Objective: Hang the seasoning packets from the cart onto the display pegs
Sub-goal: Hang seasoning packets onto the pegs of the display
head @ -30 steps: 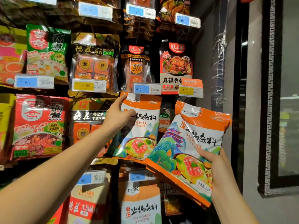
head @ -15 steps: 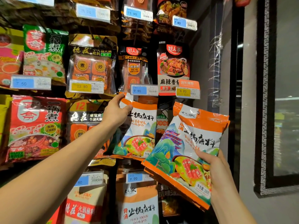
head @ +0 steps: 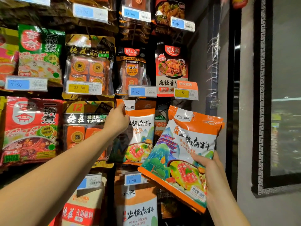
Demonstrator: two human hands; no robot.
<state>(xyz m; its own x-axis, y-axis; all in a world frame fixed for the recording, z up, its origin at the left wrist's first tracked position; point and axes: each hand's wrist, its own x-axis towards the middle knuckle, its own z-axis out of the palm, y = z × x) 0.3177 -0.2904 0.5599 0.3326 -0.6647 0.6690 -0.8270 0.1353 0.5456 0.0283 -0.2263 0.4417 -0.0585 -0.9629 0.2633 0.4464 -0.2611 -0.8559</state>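
Observation:
An orange and white seasoning packet hangs upright in the middle column of the display, just under the 9.90 price tag. My left hand grips its upper left corner with the thumb in front. My right hand holds a stack of the same orange and white packets by the lower right edge, tilted, to the right of the hanging one. The peg itself is hidden behind the packet top and the tag.
Hanging packets fill the wall: red ones at left, dark orange-block ones in the centre, another orange and white packet below. A black-framed glass panel stands at right. The cart is out of view.
My left hand has slid the packet's top up and in toward the display under the 9.90 tag. The right hand's stack has stayed about where it was.

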